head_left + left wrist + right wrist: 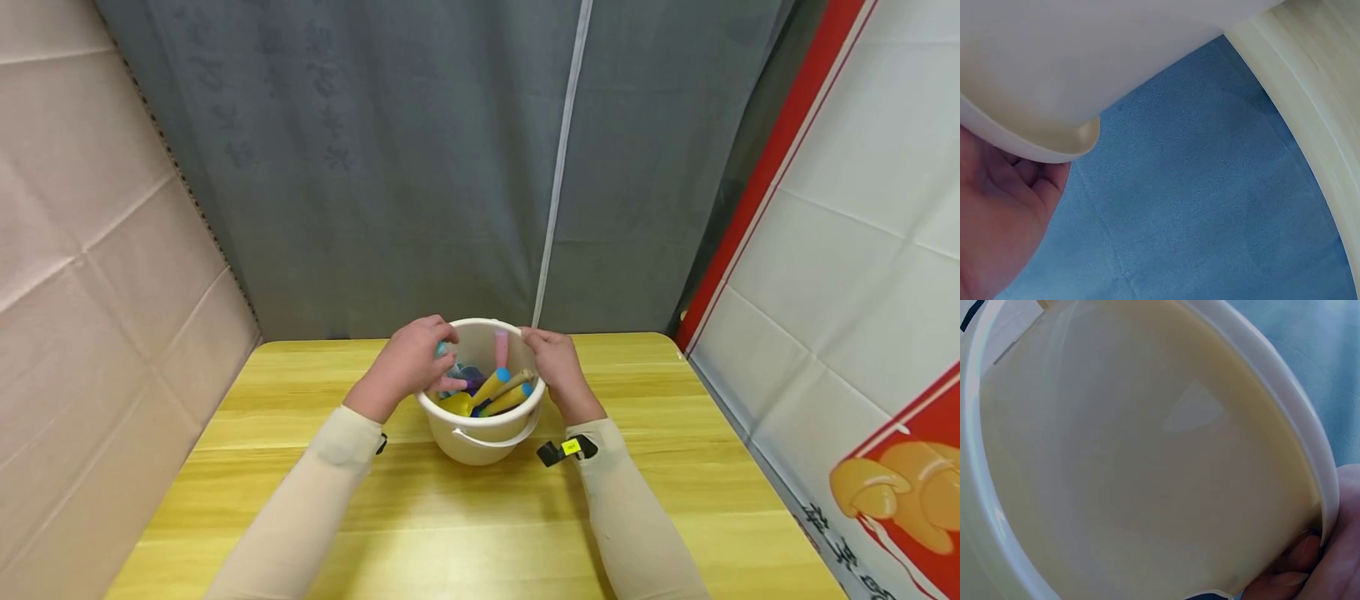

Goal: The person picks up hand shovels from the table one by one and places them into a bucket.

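Note:
A white bucket [468, 448] stands on the table, with its handle [498, 440] hanging down in front. Inside are plastic tools: a yellow scoop [456, 405], yellow handles [491, 387] with blue ends, and a pink handle [501, 348] leaning upright. My left hand [408, 358] reaches over the left rim, its fingers curled round a light blue toy [441, 349], mostly hidden. In the left wrist view, that hand's [1007, 212] folded fingers lie right at the rim. My right hand [557, 367] grips the right rim; the right wrist view shows its fingers [1291, 562] inside the wall.
The yellow wood-grain table [480, 533] ends at a grey curtain [405, 183] behind the bucket. Pale panels [97, 275] rise on the left, and a white and red printed sheet [862, 167] stands on the right. A black strap device [562, 450] sits at my right wrist.

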Motion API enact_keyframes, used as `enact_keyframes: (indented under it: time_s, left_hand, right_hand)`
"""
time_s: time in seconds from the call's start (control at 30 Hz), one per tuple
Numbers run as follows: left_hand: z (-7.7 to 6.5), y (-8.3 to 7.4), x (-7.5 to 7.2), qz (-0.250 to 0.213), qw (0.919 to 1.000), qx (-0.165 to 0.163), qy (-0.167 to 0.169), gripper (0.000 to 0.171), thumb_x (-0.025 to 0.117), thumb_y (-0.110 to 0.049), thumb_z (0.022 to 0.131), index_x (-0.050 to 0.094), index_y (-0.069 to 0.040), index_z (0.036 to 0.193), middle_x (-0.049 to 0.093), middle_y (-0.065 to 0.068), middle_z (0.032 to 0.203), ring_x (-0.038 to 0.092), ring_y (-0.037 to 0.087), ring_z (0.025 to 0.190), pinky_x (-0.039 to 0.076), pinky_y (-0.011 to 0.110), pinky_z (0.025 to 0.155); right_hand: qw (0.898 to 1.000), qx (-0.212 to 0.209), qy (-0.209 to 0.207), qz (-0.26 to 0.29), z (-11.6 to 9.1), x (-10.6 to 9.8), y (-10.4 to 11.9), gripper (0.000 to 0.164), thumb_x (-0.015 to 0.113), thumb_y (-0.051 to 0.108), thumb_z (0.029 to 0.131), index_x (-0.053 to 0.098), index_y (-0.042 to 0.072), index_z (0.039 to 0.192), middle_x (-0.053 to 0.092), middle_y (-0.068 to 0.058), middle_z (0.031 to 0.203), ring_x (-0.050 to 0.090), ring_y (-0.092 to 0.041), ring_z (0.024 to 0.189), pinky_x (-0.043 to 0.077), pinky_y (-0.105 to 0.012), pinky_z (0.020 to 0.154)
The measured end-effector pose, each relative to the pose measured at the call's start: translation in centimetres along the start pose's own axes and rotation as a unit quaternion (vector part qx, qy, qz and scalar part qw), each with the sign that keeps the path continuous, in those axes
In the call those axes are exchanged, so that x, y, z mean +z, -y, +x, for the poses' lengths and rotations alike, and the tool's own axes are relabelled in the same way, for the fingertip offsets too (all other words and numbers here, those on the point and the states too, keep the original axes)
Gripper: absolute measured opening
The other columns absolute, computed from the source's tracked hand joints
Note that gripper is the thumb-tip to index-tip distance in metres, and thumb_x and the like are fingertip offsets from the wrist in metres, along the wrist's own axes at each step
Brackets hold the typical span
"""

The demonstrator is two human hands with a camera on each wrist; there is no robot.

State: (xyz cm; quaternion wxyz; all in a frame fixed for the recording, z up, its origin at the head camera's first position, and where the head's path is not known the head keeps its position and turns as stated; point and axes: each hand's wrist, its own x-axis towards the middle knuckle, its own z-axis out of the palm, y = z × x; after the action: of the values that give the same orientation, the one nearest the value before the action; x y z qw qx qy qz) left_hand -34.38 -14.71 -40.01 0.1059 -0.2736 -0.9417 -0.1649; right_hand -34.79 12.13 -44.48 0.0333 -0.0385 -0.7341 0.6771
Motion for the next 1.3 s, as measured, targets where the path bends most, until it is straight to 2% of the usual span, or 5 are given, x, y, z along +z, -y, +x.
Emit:
enact_keyframes:
  time_s: [0.27,0.6,0.97,1.13,1.3]
  left_hand:
    - [-0.5,0.6,-0.1,-0.061,0.9979,-0.021,0.000,0.028,0.074,-0.024,0.101,0.079,-0.008,0.123,0.069,0.005,0.122,0.066,0.028,0.109,0.059,0.050,0.103]
    - [-2.2,3.0,-0.5,-0.156,0.9847,-0.055,-0.053,0.032,0.073,-0.025,0.106,0.072,-0.008,0.134,0.065,0.007,0.134,0.065,0.035,0.130,0.055,0.056,0.112]
    - [-3.7,3.0,-1.4,-0.142,0.9843,-0.089,-0.055,0.051,0.066,-0.040,0.111,0.062,-0.007,0.150,0.061,0.010,0.150,0.058,0.038,0.141,0.049,0.061,0.117]
    - [-4.2,1.6,-2.1,-0.106,0.9900,-0.086,-0.035,0.061,0.063,-0.046,0.111,0.055,-0.007,0.159,0.052,0.014,0.163,0.050,0.039,0.150,0.043,0.063,0.122]
    - [-5.0,0.7,-2.5,-0.039,0.9959,-0.081,-0.013,0.075,0.058,-0.054,0.111,0.045,-0.007,0.168,0.040,0.017,0.174,0.036,0.042,0.160,0.033,0.066,0.127]
  right_hand:
    - [1.000,0.002,-0.003,0.000,-0.2,0.1,0.1,0.038,0.061,0.026,0.114,0.076,0.001,0.138,0.073,-0.021,0.138,0.069,-0.036,0.128,0.056,-0.052,0.111]
    - [1.000,0.002,-0.003,-0.004,0.3,0.2,0.0,0.039,0.062,0.026,0.113,0.076,0.000,0.138,0.073,-0.021,0.139,0.069,-0.036,0.128,0.057,-0.051,0.110]
    - [0.994,0.011,0.044,-0.102,1.5,-1.0,1.4,0.053,0.051,0.045,0.115,0.073,0.007,0.144,0.072,-0.018,0.138,0.068,-0.032,0.122,0.060,-0.042,0.101]
    - [0.975,-0.004,0.099,-0.199,1.3,-2.4,2.4,0.078,0.032,0.068,0.114,0.060,0.009,0.158,0.065,-0.021,0.149,0.065,-0.037,0.128,0.058,-0.050,0.101]
    - [0.925,-0.106,0.096,-0.353,0.3,-4.4,2.7,0.083,0.022,0.066,0.116,0.046,0.005,0.168,0.048,-0.025,0.164,0.045,-0.044,0.151,0.038,-0.065,0.123]
